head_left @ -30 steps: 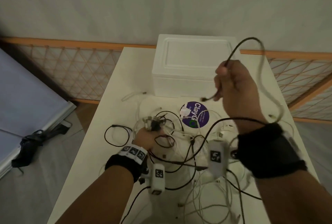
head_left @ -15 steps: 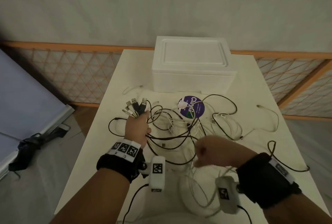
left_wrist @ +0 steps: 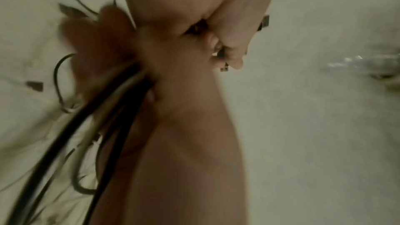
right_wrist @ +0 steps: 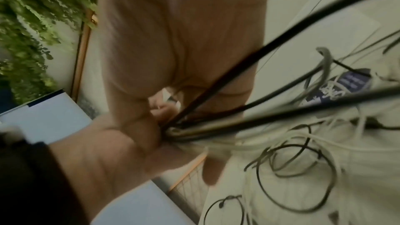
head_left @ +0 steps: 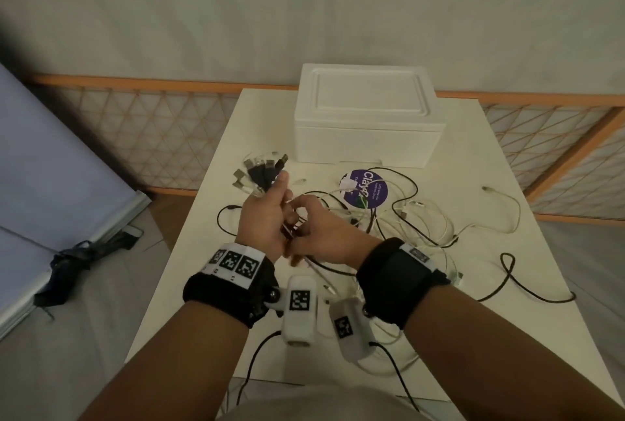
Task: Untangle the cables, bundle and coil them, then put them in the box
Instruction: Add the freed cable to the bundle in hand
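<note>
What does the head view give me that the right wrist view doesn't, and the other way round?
Only the head view shows the closed white box at the far end of the table, and the plug ends fanned above the left hand. Only the right wrist view shows green foliage, and the cords fanning out from between the hands. Both show the loose cables, the purple sticker and the right hand up against the left.

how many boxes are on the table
1. The white foam box stands lid-on at the far edge of the table, beyond the tangled cables. Nothing else box-like shows.
</note>
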The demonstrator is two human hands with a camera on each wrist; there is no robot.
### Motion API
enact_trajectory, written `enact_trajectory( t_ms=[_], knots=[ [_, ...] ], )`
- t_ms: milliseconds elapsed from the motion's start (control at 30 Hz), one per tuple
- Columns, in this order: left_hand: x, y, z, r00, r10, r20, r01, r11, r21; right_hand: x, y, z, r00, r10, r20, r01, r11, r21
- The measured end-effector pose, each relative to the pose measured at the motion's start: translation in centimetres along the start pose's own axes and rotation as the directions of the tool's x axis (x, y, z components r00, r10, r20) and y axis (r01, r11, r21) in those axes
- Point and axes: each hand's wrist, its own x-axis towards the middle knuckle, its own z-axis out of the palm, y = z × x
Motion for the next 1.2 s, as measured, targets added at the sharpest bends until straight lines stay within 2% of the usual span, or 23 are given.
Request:
enact_trajectory(
  t_ms=[67,100,167,233,367,500,600,667,733,767,833,933,1000,1100,1200],
  knots=[
    [0.6,0.0,-0.6,0.996,-0.09,-0.027,0.083,0.977,-0.199,-0.9,0.3,-1.3,0.996,0.054,0.068,-0.029,0.946,-0.323],
    [0.8,-0.2,-1.0,0.992,-0.118,-0.047,0.103,0.963,-0.247,-1.6,0.6,-2.3,0.993,0.072,0.089,-0.02,0.876,-0.482],
    [0.8,-0.9,-2.0,0.986,-0.148,-0.081,0.121,0.954,-0.274,-3.0,1.7,-4.2,0.993,0.069,0.093,0.014,0.729,-0.685],
    [0.7,-2.0,-2.9,0.98,-0.172,-0.103,0.138,0.951,-0.276,-4.2,3.0,-5.9,0.996,0.067,0.063,0.008,0.612,-0.791],
    [0.2,-4.1,-4.3,0.962,-0.212,-0.172,0.164,0.953,-0.253,-5.7,5.7,-8.4,0.994,0.112,-0.013,-0.06,0.434,-0.899],
    [0.1,-5.2,-5.4,0.938,-0.244,-0.247,0.17,0.943,-0.286,-6.6,7.8,-9.3,0.989,0.089,-0.116,-0.141,0.366,-0.92],
    [0.1,-5.9,-5.5,0.927,-0.269,-0.259,0.199,0.943,-0.266,-6.5,9.3,-9.0,0.979,0.185,-0.087,-0.155,0.392,-0.907],
    [-0.1,-6.8,-5.6,0.917,-0.307,-0.254,0.25,0.94,-0.231,-6.4,10.4,-8.9,0.966,0.258,-0.033,-0.16,0.491,-0.857],
    [-0.2,-8.0,-6.1,0.901,-0.355,-0.251,0.316,0.931,-0.181,-6.5,10.9,-8.6,0.95,0.308,0.057,-0.163,0.64,-0.751],
    [-0.2,-8.6,-6.3,0.892,-0.373,-0.257,0.339,0.926,-0.165,-6.3,10.8,-8.3,0.946,0.31,0.092,-0.164,0.706,-0.689],
    [-0.2,-9.5,-6.7,0.873,-0.4,-0.279,0.369,0.916,-0.16,-5.4,10.2,-7.6,0.964,0.259,0.068,-0.161,0.763,-0.626],
    [-0.3,-10.3,-7.1,0.849,-0.417,-0.325,0.4,0.908,-0.121,-2.4,9.9,-5.9,0.997,0.079,-0.017,-0.07,0.743,-0.666],
    [-0.2,-10.7,-7.2,0.841,-0.409,-0.354,0.406,0.91,-0.084,-0.1,9.9,-4.4,1.0,0.014,0.005,-0.006,0.72,-0.694],
    [0.1,-11.1,-7.2,0.843,-0.409,-0.349,0.405,0.91,-0.088,2.9,10.7,-2.2,0.996,0.015,0.088,0.058,0.635,-0.771],
    [0.5,-11.4,-6.9,0.866,-0.389,-0.315,0.368,0.921,-0.125,4.9,11.6,-1.3,0.998,0.045,0.053,0.014,0.614,-0.789]
  ],
)
